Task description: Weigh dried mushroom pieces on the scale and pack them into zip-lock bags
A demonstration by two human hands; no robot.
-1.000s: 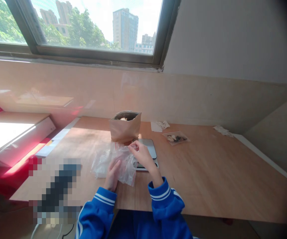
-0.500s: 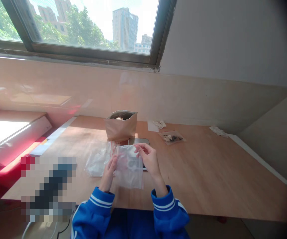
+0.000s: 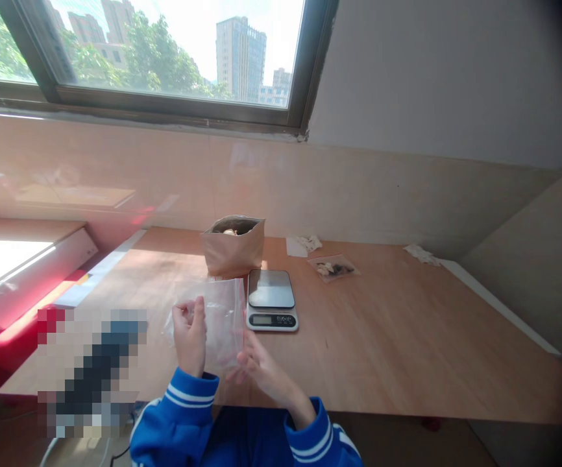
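Two hands work one clear plastic bag (image 3: pixel 222 318) above the near worktop (image 3: pixel 407 350): left hand (image 3: pixel 191 334) pinches its edge, right hand (image 3: pixel 261 370) open-fingered beneath. At 12 o'clock: scale (image 3: pixel 271 299), then paper bag (image 3: pixel 233 245). Bag-opening step, judged; the mouth needs parting.

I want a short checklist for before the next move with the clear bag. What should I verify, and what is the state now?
1. Left hand grips the clear plastic bag: ok, fingers pinch its left side.
2. Right hand on the bag: ok, fingers spread at its lower right corner.
3. Bag mouth open: cannot tell, the film is too clear to read.
4. Scale platform free: ok, nothing lies on it.
5. Scale display reading: cannot tell, too small.
6. Brown paper bag upright and open behind the scale: ok.
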